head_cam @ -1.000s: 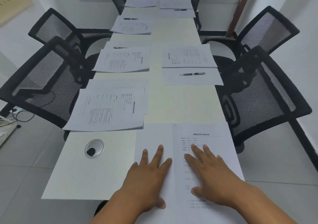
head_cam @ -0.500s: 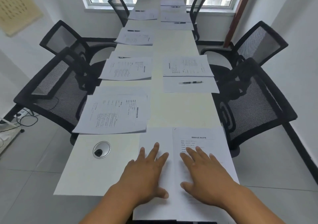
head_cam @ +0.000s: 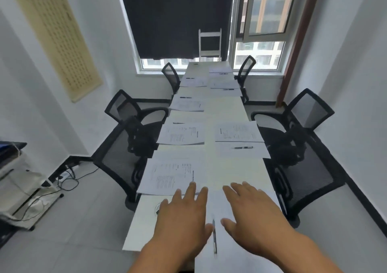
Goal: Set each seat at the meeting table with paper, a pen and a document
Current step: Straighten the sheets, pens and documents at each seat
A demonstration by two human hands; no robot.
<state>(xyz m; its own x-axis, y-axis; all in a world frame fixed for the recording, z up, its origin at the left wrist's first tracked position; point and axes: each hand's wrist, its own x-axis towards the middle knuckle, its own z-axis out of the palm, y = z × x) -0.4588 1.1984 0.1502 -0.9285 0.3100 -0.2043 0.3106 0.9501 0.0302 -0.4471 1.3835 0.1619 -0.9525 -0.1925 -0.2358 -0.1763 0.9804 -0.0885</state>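
Both hands hang over the near end of the long white table [head_cam: 144, 226], palms down and fingers spread, holding nothing. The left hand [head_cam: 182, 216] is above the table's near-left part, its fingertips reaching the edge of the nearest left document [head_cam: 171, 176]. The right hand [head_cam: 253, 216] is above a white sheet [head_cam: 230, 260] at the near end; whether either palm touches the surface cannot be told, as both are blurred. A pen [head_cam: 214, 239] lies on that sheet between the two hands, pointing along the table, just beside the left thumb. A round grommet [head_cam: 157, 208] in the tabletop peeks out by the left hand. Farther up the left side lie more printed documents, one [head_cam: 182, 134] with a pen at its far edge. On the right side a document [head_cam: 237, 131] lies next to a blank sheet [head_cam: 240, 150] that carries a second pen [head_cam: 243, 147]. More paper sets run toward the window [head_cam: 259, 54]. Black mesh chairs stand along both sides, one [head_cam: 119, 163] near left and one [head_cam: 303, 176] near right. A dark blind [head_cam: 178, 17] covers part of the window, and a beige scroll [head_cam: 56, 34] hangs on the left wall.
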